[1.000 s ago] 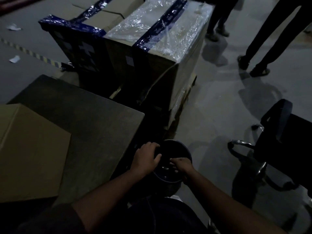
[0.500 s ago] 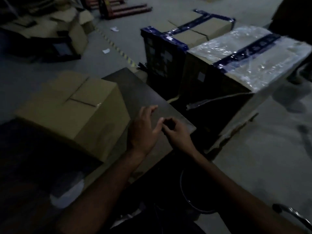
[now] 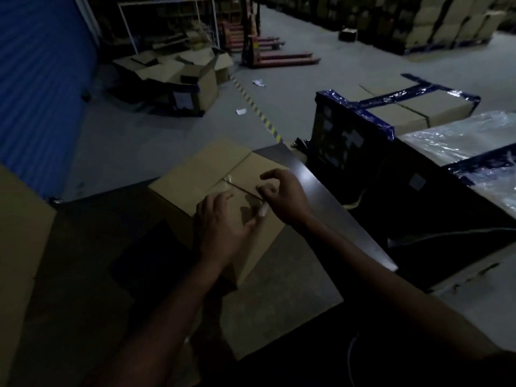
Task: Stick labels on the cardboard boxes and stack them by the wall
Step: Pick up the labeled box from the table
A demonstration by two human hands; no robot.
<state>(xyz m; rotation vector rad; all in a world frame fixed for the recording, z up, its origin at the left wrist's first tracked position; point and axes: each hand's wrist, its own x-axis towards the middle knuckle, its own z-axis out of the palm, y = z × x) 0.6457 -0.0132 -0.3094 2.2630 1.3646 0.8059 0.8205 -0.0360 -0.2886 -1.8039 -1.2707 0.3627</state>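
Brown taped-shut cardboard box [image 3: 212, 180] toward far edge of dark desk [image 3: 282, 297]. Right hand [image 3: 282, 194] above box top, pinching small pale strip [image 3: 264, 210] (label, probably; too dim to confirm). Left hand [image 3: 220, 224] just beside, over box's near side, fingers loosely spread, holding nothing. Second plain cardboard box [image 3: 19, 247] at desk's left edge.

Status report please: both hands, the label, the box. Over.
Right hand pinches small white label over closed brown cardboard box on dark table. Left hand open, fingers spread beside the label. Label not yet stuck. Nothing in the way.
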